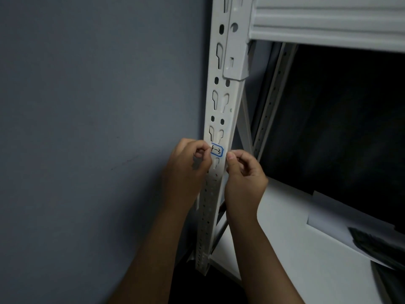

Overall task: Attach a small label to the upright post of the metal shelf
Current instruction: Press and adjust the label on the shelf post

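Left hand (189, 163) pinched the left edge of the label (217, 150) between thumb and curled fingers, holding it against the face of the upright post (221, 102). Right hand (243, 172) sat just beside the post's right edge, fingers curled, thumb and forefinger tips together near the label's right side; couldn't tell if they actually touched it.

Label was a small white rectangle with clipped corners, blue border, black handwritten marks. The left part was hidden under the left fingers, so the text wasn't fully readable. It sat over the post's front face, between two keyhole slots.

Post was white painted metal, matte, punched with paired keyhole slots and round holes, smaller perforations lower down. A folded bracket (235, 51) clipped over it higher up, joined to a ribbed white beam (328, 20) that was cut off at the top and right edges.

Behind the post, a second perforated strut (271, 95) ran diagonally, partly in shadow. The shelf board (285, 249) below was smooth, white, and carried pale sheets (333, 216) and something dark (381, 244), too dim to identify. The shelf interior was black. The wall (98, 128) at left was flat grey-blue, faintly scuffed.
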A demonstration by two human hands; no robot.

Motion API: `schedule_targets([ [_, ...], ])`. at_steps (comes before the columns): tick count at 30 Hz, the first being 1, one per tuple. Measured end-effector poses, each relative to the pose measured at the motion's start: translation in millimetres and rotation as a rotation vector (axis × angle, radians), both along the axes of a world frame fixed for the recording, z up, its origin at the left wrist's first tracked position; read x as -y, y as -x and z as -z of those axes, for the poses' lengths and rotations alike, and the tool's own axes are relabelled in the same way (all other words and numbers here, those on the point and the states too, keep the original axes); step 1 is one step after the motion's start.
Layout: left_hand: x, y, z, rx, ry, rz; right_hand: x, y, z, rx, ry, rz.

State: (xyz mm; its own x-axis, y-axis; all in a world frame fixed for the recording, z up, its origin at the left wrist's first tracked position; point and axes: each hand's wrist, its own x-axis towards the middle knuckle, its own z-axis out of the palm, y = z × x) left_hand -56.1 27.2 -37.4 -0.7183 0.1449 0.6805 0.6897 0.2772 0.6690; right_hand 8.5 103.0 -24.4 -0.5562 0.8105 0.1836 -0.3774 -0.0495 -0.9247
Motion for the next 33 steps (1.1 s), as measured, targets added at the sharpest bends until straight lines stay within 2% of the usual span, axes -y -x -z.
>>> schedule_targets([
  [33, 11, -11, 1, 0.009, 0.072, 0.034, -1, -6, 1, 0.005, -0.031, -0.042],
])
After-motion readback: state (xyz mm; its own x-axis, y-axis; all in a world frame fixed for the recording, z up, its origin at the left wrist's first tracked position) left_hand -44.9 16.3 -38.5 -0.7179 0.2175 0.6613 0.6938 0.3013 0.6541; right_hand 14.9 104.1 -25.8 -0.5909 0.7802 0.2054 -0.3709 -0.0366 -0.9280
